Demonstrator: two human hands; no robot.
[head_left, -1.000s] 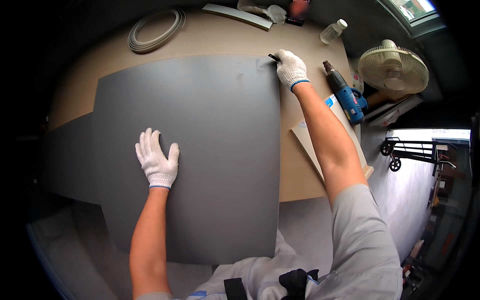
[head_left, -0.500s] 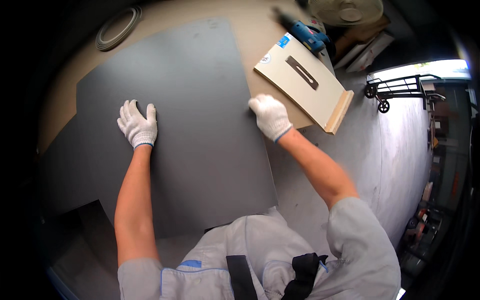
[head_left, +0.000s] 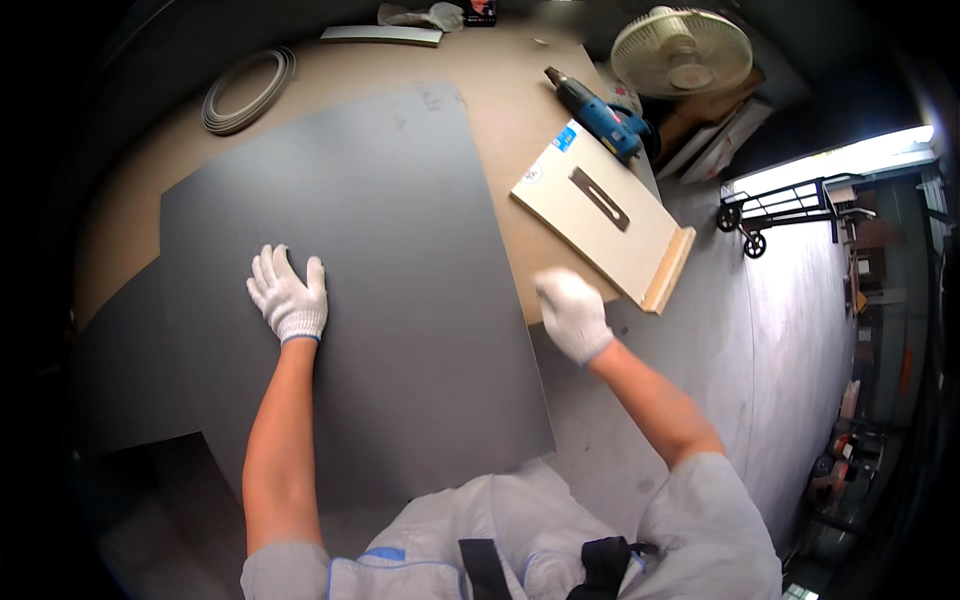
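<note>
Tan and broad, the surface filled the upper half of the view, with a coil, a pale strip and a blue heat gun on it, and a fan standing past its far right corner. And there, front and centre, lay the grey panel: smooth, matte, darker toward the person, with faint smudges near its far right corner. It rested flat across the surface, its near end jutting past the edge to the person's waist. At its left sat a lower grey section, making a stepped outline; whether that was a 2nd sheet, nobody could tell from here. Its long axis ran from the far side toward the body, slanting so the near end lay farther right.

Now the 2 hands! The left hand pressed palm down on the panel, grip wide, fingers spread. The right hand, blurred, sat just beside the right edge, grip narrow, fingers curled; whether it held anything, one could not tell. What a change: 1 second before, it was up at the far right corner with a small dark tool; now it had come down that edge toward the person, while the left hand remained planted.
</note>
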